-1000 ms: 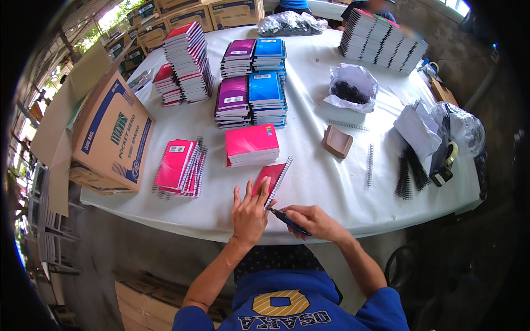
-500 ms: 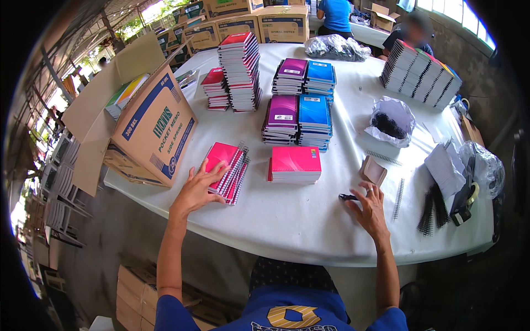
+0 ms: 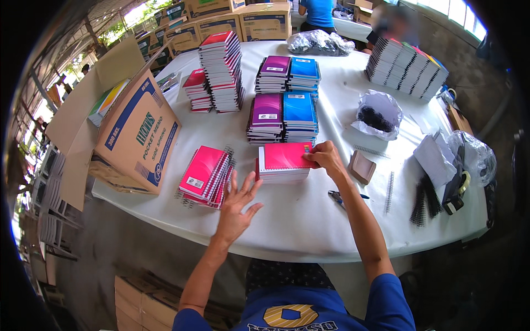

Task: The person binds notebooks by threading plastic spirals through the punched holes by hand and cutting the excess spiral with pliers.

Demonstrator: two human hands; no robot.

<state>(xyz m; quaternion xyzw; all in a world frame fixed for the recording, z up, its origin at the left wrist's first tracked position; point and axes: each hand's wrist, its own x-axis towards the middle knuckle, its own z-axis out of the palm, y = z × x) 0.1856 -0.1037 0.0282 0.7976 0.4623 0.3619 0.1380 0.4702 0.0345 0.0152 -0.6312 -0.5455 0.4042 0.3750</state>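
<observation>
My right hand pinches the right edge of the top pink notebook on a low stack at the near middle of the table. No spiral shows on this notebook, and a row of small holes runs along its near edge. My left hand hovers by the stack's left side, fingers spread and holding nothing. Just left of it lies a pile of pink spiral notebooks with wire coils along their sides. Partly hidden beneath my right forearm is a small dark hand tool, its kind unclear.
Purple notebooks and blue notebooks stand in stacks beyond, beside a tall red-edged stack. An open carton stands left. Rightward are a brown tray, a bag of black coils and loose coils. Another person sits far right.
My right hand has left the dark tool and moved left to the unbound pink stack. My left hand has let go of the spiral notebooks and shifted right. The view has turned slightly.
</observation>
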